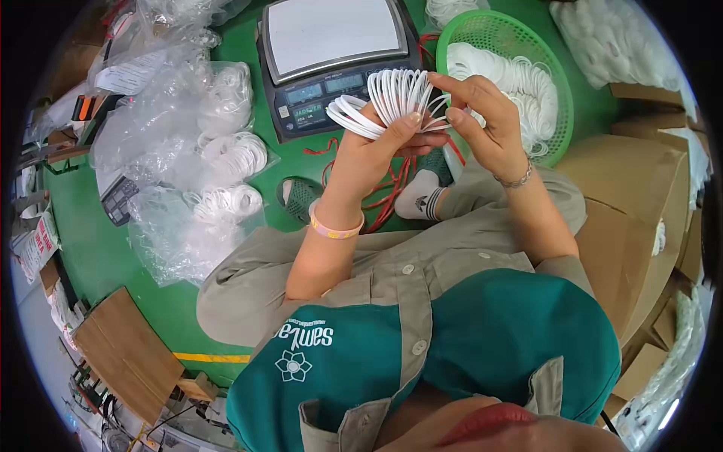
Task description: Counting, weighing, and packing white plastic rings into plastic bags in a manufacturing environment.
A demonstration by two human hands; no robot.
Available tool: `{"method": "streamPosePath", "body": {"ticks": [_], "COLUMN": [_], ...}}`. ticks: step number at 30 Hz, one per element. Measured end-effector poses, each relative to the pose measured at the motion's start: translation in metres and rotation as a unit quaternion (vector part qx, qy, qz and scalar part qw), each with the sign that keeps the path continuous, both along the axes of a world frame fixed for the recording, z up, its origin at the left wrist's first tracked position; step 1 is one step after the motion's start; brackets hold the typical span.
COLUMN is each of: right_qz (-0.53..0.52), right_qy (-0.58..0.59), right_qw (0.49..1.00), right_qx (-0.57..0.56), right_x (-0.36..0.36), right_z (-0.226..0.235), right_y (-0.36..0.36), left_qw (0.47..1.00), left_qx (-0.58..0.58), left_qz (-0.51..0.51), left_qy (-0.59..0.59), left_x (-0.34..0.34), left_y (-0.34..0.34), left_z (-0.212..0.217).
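Up at 12 o'clock, between scale [339, 45] and green basket [557, 83], tight room: left hand [369, 154] grips fanned white rings [392, 98]; right hand [486, 124] pinches one ring's edge.

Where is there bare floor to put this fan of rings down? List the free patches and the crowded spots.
Free: the green floor between the clear bags of rings and the left knee, and the scale's pan, which lies bare. Crowded: the green basket is full of rings; cardboard boxes crowd the right. The left hand and right hand hold the ring fan.
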State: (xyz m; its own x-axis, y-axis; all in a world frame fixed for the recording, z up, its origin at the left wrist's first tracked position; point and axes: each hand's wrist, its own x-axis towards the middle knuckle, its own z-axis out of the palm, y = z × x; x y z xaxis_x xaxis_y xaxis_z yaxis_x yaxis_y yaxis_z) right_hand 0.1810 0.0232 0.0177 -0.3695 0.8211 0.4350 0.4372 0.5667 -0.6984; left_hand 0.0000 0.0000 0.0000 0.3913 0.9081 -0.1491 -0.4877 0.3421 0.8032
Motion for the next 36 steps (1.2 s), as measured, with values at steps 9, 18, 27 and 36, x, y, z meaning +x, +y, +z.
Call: {"method": "streamPosePath", "body": {"ticks": [9,18,27,36], "right_qz": [-0.016,-0.029,0.008,-0.005], "right_qy": [0.013,0.084,-0.021,-0.015], "right_qw": [1.0,0.996,0.999,0.999], "right_qx": [0.021,0.031,0.045,0.036], "right_x": [-0.0004,-0.0018,-0.0007,0.001], "right_z": [-0.0009,-0.0054,-0.0008,-0.0025], "right_y": [-0.001,-0.0021,0.0017,-0.0015], "left_qw": [1.0,1.0,1.0,1.0], "left_qx": [-0.022,-0.007,0.008,-0.01], "left_qz": [0.013,0.021,0.007,0.017], "left_qy": [-0.003,-0.001,0.008,0.001], "left_x": [-0.0002,0.0005,0.0007,0.0013], "left_y": [0.0001,-0.0005,-0.0004,-0.0015], "left_z": [0.0031,-0.0008,-0.004,-0.0029]}}
